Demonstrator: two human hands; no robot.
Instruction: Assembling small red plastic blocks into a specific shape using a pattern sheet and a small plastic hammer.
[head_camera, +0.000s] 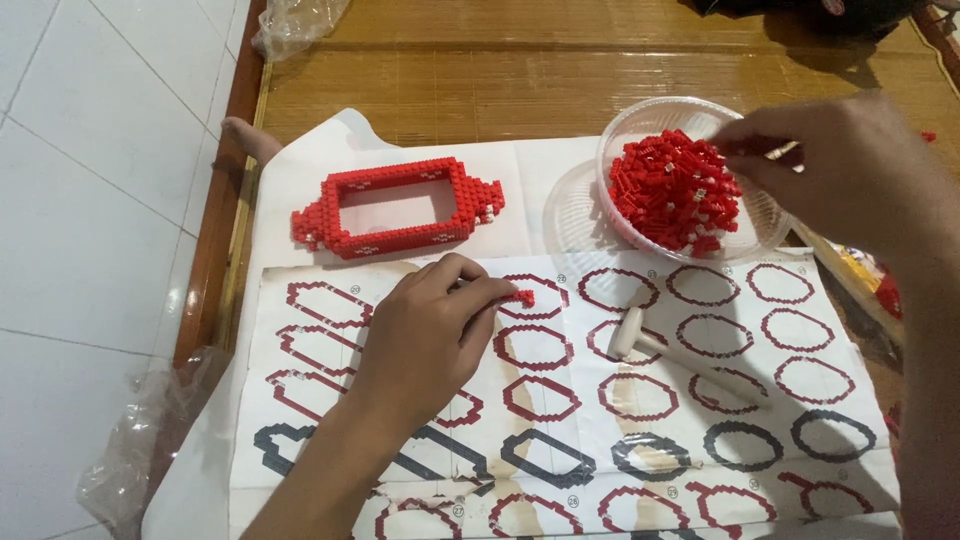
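Note:
My left hand rests on a large instruction sheet and pinches a short row of small red bricks at its fingertips. My right hand hovers over a clear plastic bowl heaped with tiny red bricks, thumb and fingers pinched together above the pile; whether a brick is between them I cannot tell. A built red brick frame, rectangular and hollow with stepped ends, lies on white paper beyond my left hand.
A small white brick tool lies on the sheet to the right of my left hand. Crumpled clear plastic bags sit at the top left and bottom left. A bamboo mat lies underneath; white floor tiles are at the left.

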